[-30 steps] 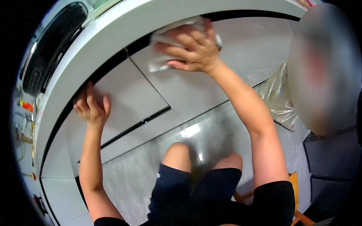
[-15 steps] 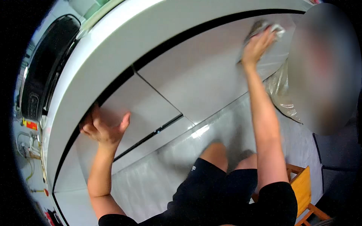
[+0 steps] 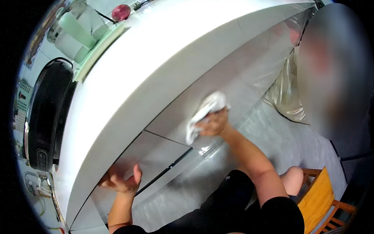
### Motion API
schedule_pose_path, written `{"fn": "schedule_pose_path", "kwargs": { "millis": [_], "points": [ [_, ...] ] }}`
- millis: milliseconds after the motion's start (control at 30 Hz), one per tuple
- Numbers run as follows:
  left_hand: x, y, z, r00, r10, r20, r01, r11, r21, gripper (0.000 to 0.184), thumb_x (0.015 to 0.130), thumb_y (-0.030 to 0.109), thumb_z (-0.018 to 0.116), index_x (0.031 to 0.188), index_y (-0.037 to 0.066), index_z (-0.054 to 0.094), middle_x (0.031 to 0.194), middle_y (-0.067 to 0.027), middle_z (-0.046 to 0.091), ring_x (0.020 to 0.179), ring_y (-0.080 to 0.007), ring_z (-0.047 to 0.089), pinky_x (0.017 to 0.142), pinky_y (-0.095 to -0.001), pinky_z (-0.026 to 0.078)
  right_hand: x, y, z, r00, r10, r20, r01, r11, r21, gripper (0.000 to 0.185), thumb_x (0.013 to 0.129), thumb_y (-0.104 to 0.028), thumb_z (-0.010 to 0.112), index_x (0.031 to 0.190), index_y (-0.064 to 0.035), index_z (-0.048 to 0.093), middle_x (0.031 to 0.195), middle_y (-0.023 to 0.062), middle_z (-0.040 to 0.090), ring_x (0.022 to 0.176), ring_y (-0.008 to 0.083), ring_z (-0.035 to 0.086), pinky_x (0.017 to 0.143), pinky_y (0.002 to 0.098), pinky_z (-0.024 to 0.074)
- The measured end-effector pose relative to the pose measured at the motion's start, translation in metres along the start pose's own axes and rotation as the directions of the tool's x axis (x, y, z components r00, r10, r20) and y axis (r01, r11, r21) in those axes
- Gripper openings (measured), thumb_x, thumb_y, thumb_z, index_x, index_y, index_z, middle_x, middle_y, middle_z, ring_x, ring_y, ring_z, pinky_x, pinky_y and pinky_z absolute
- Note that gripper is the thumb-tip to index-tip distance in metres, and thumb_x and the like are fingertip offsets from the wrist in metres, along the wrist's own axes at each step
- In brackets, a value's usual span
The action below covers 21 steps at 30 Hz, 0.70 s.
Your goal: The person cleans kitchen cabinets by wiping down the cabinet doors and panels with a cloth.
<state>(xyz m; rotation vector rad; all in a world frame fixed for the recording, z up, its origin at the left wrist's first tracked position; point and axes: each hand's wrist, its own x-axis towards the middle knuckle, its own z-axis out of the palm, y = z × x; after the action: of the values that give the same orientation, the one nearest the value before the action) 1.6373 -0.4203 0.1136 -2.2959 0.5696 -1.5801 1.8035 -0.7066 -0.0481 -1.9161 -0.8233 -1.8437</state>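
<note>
Head view, the only one supplied. The right hand (image 3: 215,124) has its fingers curled around a bunched white cloth (image 3: 209,108), which lies between the hand and the right front panel (image 3: 237,84) of a cabinet. The cloth is on that panel's near part, right of the seam that divides it from the left front panel (image 3: 150,150). Hand and cloth are slightly blurred. The cloth appears bunched so that the fingers can keep hold of it while a broad part bears on the surface.

The left hand (image 3: 122,180) is part open, thumb raised and apart, with no loose object visible in it. It rests at the far edge of the left panel, just under the countertop (image 3: 156,43), probably for support. The fingertips are in shadow; whether they hook the edge cannot be told. A dark slot (image 3: 165,171) runs along the near side of the left panel.

On the countertop, far left, stand a black appliance (image 3: 46,113) and, beyond it, a pale green tray (image 3: 100,52), both set back from the front edge, presumably out of the arms' way. A plastic bag (image 3: 287,93) is at the right, near the right panel. A wooden chair (image 3: 316,197) stands near right, beside the person's leg.
</note>
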Motion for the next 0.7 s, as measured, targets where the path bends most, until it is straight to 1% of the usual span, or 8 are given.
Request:
{"fn": "schedule_pose_path", "kwargs": {
  "millis": [67, 133, 233, 333, 433, 500, 600, 700],
  "points": [
    [-0.005, -0.002, -0.003, 0.999, -0.016, 0.043, 0.016, 1.0, 0.005, 0.059, 0.075, 0.033, 0.069, 0.117, -0.003, 0.049, 0.115, -0.0181, 0.041, 0.109, -0.0329, 0.037, 0.091, -0.0438, 0.028, -0.016, 0.047, -0.006, 0.979, 0.201, 0.023, -0.201, 0.98, 0.006, 0.049, 0.089, -0.054, 0.034, 0.125, -0.0285, 0.055, 0.146, 0.0198, 0.024, 0.136, 0.0419, 0.016, 0.109, 0.0592, 0.0057],
    [0.001, 0.002, 0.006, 0.999, -0.017, -0.036, 0.013, 0.992, -0.123, 0.053, 0.081, 0.027, 0.065, 0.118, -0.007, 0.047, 0.109, -0.0172, 0.04, 0.104, -0.0298, 0.039, 0.087, -0.0384, 0.035, -0.013, 0.086, -0.013, 0.893, 0.443, -0.081, -0.442, 0.896, 0.025, 0.052, 0.092, -0.036, 0.035, 0.133, -0.0068, 0.045, 0.143, 0.0245, 0.027, 0.135, 0.0438, 0.018, 0.109, 0.057, 0.0095],
    [-0.001, 0.001, 0.003, 1.0, -0.009, -0.002, 0.009, 0.998, -0.066, 0.055, 0.085, 0.023, 0.061, 0.123, -0.012, 0.041, 0.11, -0.0198, 0.038, 0.105, -0.0323, 0.042, 0.091, -0.0406, 0.04, -0.033, 0.136, -0.014, 0.657, 0.735, -0.17, -0.698, 0.678, 0.231, 0.055, 0.092, -0.027, 0.035, 0.141, -0.0025, 0.027, 0.147, 0.0228, 0.014, 0.136, 0.0403, 0.016, 0.109, 0.0507, 0.0145],
    [0.002, 0.003, 0.001, 1.0, -0.019, 0.025, 0.019, 1.0, -0.011, 0.054, 0.085, 0.022, 0.061, 0.123, -0.01, 0.042, 0.107, -0.0186, 0.038, 0.101, -0.0311, 0.044, 0.088, -0.0394, 0.042, -0.031, 0.137, -0.016, 0.415, 0.899, -0.141, -0.861, 0.438, 0.257, 0.055, 0.092, -0.025, 0.036, 0.141, -0.002, 0.026, 0.148, 0.0221, 0.009, 0.137, 0.0385, 0.013, 0.11, 0.0484, 0.0155],
    [-0.008, -0.009, 0.001, 0.999, -0.05, 0.008, 0.05, 0.998, 0.037, 0.055, 0.086, 0.033, 0.057, 0.122, -0.008, 0.044, 0.105, -0.0182, 0.038, 0.093, -0.0296, 0.043, 0.077, -0.0367, 0.04, -0.037, 0.08, 0.003, 0.521, 0.83, -0.2, -0.775, 0.558, 0.295, 0.056, 0.093, -0.03, 0.034, 0.143, -0.0069, 0.025, 0.147, 0.0231, 0.013, 0.137, 0.0393, 0.011, 0.109, 0.0526, 0.013],
    [0.006, 0.005, 0.006, 1.0, -0.01, -0.017, 0.012, 0.994, 0.11, 0.059, 0.088, 0.041, 0.053, 0.121, -0.006, 0.045, 0.103, -0.0176, 0.038, 0.091, -0.0299, 0.042, 0.076, -0.0394, 0.039, -0.036, -0.001, 0.005, 0.687, 0.717, -0.113, -0.695, 0.695, 0.183, 0.055, 0.092, -0.041, 0.037, 0.142, -0.0182, 0.032, 0.145, 0.0215, 0.021, 0.137, 0.0376, 0.014, 0.109, 0.0574, 0.0087],
    [0.002, 0.003, 0.008, 0.999, -0.032, -0.026, 0.036, 0.987, 0.157, 0.06, 0.087, 0.043, 0.054, 0.121, -0.005, 0.045, 0.104, -0.018, 0.038, 0.091, -0.0301, 0.042, 0.076, -0.042, 0.039, -0.066, -0.101, 0.008, 0.852, 0.523, 0.028, -0.522, 0.842, 0.14, 0.046, 0.086, -0.056, 0.044, 0.131, -0.0495, 0.037, 0.145, -0.0006, 0.03, 0.137, 0.0318, 0.019, 0.112, 0.0535, 0.0086],
    [-0.014, -0.019, -0.003, 1.0, 0.003, -0.029, 0.005, 0.962, 0.274, 0.055, 0.088, 0.037, 0.048, 0.121, -0.006, 0.044, 0.105, -0.0189, 0.038, 0.094, -0.0311, 0.039, 0.078, -0.042, 0.038, -0.128, -0.071, 0.004, 0.915, 0.368, 0.166, -0.4, 0.881, 0.254, 0.047, 0.081, -0.063, 0.047, 0.127, -0.0547, 0.039, 0.142, -0.008, 0.032, 0.136, 0.0299, 0.021, 0.113, 0.0505, 0.0075]
  ]
}}
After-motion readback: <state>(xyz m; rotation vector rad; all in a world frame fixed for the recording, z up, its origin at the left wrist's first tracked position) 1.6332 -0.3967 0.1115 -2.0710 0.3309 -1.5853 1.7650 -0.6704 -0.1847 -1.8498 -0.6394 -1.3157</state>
